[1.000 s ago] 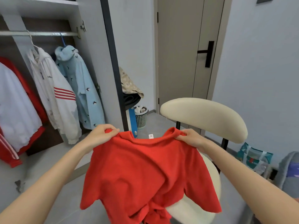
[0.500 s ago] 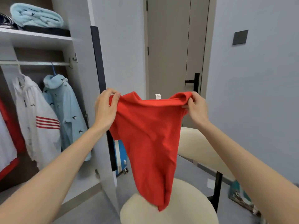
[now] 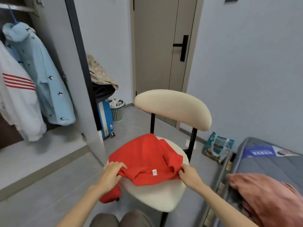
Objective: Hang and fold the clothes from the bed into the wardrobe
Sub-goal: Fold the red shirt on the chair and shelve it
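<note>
The red shirt (image 3: 144,158) lies on the cream chair seat (image 3: 154,199), part hanging off its left edge. My left hand (image 3: 111,174) and right hand (image 3: 188,176) each pinch its collar edge, fingers curled round the cloth

text: none legible | white tag (image 3: 154,172) on red shirt (image 3: 146,154): blurred | blue mattress label (image 3: 257,152): blurred

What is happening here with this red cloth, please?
A person is working on a red T-shirt that lies spread on the seat of a cream chair. The left hand and the right hand each grip its near edge, on either side of the label. One part hangs off the seat. It is not yet folded.
</note>
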`<action>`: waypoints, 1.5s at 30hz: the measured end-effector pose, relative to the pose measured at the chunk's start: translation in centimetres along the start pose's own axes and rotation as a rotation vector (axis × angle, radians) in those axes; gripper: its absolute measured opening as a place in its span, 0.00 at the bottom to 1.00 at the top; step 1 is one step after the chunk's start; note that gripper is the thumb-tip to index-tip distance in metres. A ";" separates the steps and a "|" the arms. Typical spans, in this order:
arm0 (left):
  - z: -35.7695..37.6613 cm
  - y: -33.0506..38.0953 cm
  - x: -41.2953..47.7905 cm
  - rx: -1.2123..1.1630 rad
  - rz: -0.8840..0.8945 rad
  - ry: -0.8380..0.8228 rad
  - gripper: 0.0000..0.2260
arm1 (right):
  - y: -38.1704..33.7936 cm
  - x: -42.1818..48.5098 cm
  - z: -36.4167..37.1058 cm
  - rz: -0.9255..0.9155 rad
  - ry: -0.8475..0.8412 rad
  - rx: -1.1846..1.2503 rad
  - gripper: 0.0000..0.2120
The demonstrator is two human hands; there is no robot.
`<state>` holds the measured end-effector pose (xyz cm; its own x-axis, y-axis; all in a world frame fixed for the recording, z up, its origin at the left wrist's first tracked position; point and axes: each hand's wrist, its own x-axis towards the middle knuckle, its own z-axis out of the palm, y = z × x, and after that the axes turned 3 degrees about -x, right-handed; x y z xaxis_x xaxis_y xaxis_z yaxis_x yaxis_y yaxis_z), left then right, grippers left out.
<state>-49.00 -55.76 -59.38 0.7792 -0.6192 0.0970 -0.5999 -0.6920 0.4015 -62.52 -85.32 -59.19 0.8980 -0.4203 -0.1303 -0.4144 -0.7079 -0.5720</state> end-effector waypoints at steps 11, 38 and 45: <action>-0.1 1.1 -5.3 -0.176 0.021 0.076 0.10 | 0.0 -5.7 -0.4 -0.244 0.151 -0.037 0.15; 7.7 6.4 6.1 -0.086 -0.133 -0.311 0.24 | 3.4 7.0 3.2 0.061 0.047 0.058 0.13; 13.1 3.3 12.1 -0.037 -0.304 -0.331 0.28 | 4.2 16.4 6.5 0.213 -0.002 0.060 0.18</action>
<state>-43.95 -70.41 -68.78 0.8153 -0.4795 -0.3246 -0.3414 -0.8509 0.3993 -48.56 -91.47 -68.98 0.7913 -0.5557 -0.2551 -0.5854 -0.5681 -0.5784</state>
